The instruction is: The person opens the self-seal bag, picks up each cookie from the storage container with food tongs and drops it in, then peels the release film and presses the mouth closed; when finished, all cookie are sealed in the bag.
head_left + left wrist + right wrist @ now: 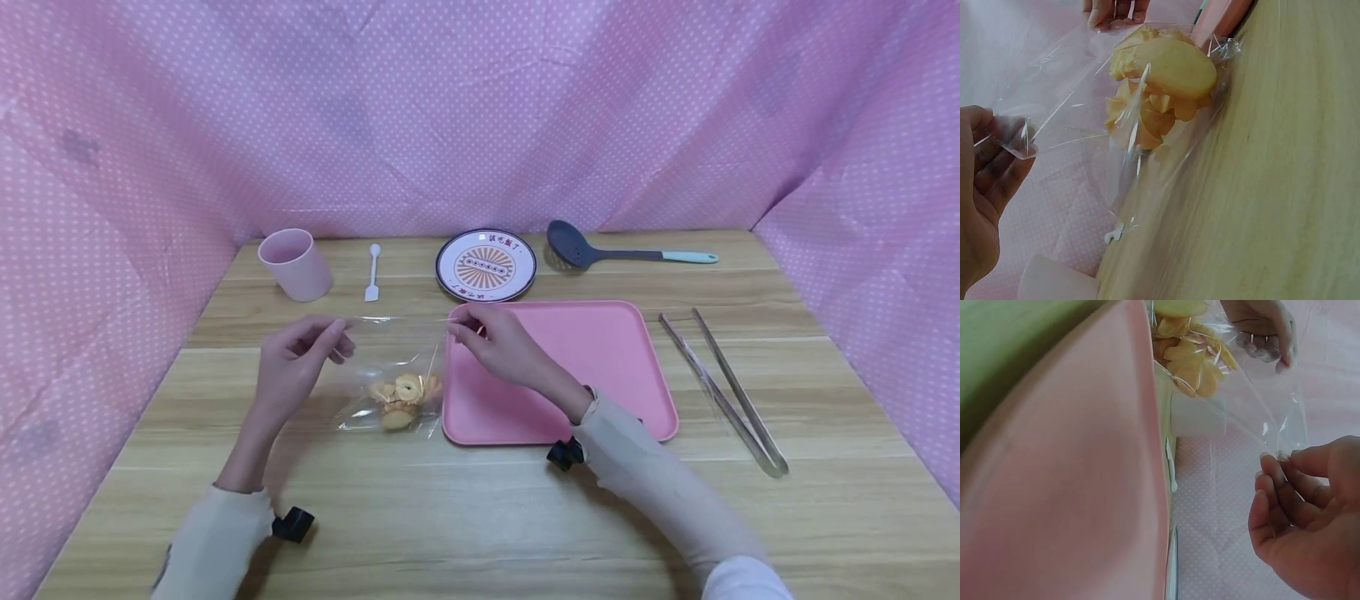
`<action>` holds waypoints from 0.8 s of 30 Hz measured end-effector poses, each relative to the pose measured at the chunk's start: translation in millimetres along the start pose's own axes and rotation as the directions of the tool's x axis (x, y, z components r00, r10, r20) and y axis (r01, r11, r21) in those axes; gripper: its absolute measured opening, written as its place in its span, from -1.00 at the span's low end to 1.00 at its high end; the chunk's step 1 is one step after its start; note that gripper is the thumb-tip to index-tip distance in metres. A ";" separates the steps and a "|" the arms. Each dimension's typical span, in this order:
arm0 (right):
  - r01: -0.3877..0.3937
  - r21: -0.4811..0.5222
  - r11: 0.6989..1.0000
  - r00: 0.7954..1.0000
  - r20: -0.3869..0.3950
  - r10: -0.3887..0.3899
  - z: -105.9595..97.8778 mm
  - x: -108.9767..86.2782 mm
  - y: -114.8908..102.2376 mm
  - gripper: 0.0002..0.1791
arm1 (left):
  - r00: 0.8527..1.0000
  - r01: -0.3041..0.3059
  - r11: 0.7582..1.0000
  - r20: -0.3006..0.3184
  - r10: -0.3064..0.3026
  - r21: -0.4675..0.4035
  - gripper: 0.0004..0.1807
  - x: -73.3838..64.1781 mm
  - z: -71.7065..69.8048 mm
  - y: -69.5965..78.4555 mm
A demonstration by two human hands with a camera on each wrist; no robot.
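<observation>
A clear plastic bag [386,350] is stretched between both hands just left of the pink tray [562,375]. Inside its lower part lie several pale golden cookies [405,392], some flower-like and one smooth and oval in the left wrist view. My left hand [296,358] pinches the bag's upper left corner between thumb and fingers. At the upper right corner, thumb and fingertips of my right hand [498,342] pinch the film, as the right wrist view shows [1310,512]. The right hand and forearm pass over the tray's left part.
Along the back stand a pink cup [296,267], a small white spatula [372,273], a patterned plate [486,265] and a dark slotted ladle [573,246] with a mint handle. Metal tongs [727,392] lie right of the tray. Pink dotted cloth [480,108] surrounds the wooden table [450,517].
</observation>
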State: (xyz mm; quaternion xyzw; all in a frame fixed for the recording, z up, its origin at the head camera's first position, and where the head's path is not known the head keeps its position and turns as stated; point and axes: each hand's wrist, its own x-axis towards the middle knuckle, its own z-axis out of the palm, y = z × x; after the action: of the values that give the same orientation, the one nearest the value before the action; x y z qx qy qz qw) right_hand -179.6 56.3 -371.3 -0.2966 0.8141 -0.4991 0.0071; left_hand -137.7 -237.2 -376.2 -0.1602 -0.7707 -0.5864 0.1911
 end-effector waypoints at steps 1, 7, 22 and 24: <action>-0.017 -0.005 1.000 1.000 0.004 0.017 0.5 2.1 1.7 -0.87 | 1.000 0.009 1.000 0.001 -0.009 0.014 -0.86 1.5 0.4 -2.3; -0.071 -0.035 0.997 0.997 0.024 0.072 3.5 13.0 9.3 -0.89 | 0.998 0.061 0.997 -0.005 -0.061 0.040 -0.82 10.5 3.1 -13.5; -0.210 -0.089 0.974 0.973 0.082 0.218 13.5 34.7 27.6 -0.88 | 0.970 0.242 0.964 0.005 -0.245 0.113 -0.68 24.2 5.3 -37.9; -0.210 -0.109 0.971 0.972 0.083 0.220 14.7 37.0 29.1 -0.88 | 0.966 0.257 0.958 0.000 -0.260 0.129 -0.68 25.2 5.8 -41.2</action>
State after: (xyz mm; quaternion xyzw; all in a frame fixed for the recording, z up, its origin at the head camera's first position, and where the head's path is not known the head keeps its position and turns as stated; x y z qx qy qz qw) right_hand -219.4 35.8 -392.0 -0.2300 0.8642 -0.4394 0.0850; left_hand -179.7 -241.8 -400.2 -0.0505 -0.8226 -0.5543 0.1162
